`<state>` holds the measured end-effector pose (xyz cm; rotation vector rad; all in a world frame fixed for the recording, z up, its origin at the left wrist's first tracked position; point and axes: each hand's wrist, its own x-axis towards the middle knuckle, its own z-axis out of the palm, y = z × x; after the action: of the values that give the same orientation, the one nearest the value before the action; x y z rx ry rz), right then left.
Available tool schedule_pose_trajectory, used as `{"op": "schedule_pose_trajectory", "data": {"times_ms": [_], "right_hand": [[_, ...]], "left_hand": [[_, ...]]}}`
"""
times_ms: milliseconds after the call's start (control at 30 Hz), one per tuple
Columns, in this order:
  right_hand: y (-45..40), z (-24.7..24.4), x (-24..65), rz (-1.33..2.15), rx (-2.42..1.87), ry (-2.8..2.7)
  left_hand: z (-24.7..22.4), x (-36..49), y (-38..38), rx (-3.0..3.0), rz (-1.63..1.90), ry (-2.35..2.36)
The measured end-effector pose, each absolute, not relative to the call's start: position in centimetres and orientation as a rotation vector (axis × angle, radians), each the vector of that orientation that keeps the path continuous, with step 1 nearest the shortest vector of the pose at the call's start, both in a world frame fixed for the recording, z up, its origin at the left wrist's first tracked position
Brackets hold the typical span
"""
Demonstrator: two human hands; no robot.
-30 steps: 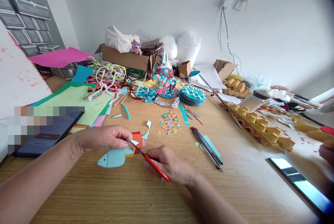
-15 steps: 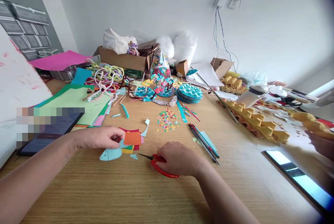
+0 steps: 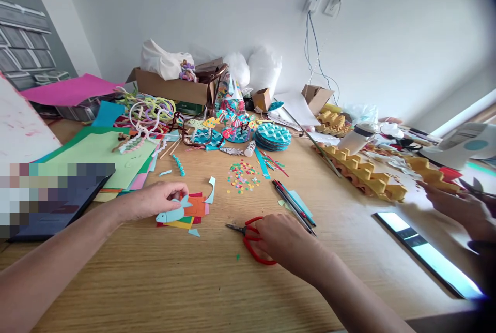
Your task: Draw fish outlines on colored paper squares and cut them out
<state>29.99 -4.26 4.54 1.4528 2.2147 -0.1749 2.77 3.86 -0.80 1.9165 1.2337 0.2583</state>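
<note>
A light blue paper fish (image 3: 170, 215) with a drawn eye is pinched near its tail by my left hand (image 3: 157, 199). It overlaps a small stack of coloured paper pieces (image 3: 197, 206), orange on top. My right hand (image 3: 284, 237) is closed around the red handles of a pair of scissors (image 3: 251, 245), low over the table, with the blades pointing left. Whether the scissors touch the wood I cannot tell. Light blue paper scraps (image 3: 194, 232) lie close by.
Colourful confetti (image 3: 243, 175) and several pens (image 3: 294, 208) lie ahead. A phone (image 3: 422, 253) is on the right. Beyond it another person's hand (image 3: 451, 208) is near an egg carton (image 3: 358, 172) and scissors (image 3: 475, 188). Blue paper plates (image 3: 272, 137) stand further back.
My left hand has brought the fish over the coloured stack. The scissors in my right hand have moved away from it, to the right. Another person's hand with scissors shows more at the right.
</note>
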Motion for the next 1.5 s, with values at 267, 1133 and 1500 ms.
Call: {"op": "schedule_pose_trajectory", "data": {"times_ms": [267,1133,1500], "right_hand": [[-4.0,3.8,26.9,-0.278,1.304,2.656],[1.5,2.3,23.7,-0.406,1.568,2.755],[8.7,2.1,24.1,-0.479,1.513,2.619]], "left_hand": [[-2.2,3.3,3.8,1.95,0.458,1.266],[-4.5,2.4,4.0,1.898,0.476,1.308],[-3.9,2.8,3.8,1.902,0.438,1.293]]}}
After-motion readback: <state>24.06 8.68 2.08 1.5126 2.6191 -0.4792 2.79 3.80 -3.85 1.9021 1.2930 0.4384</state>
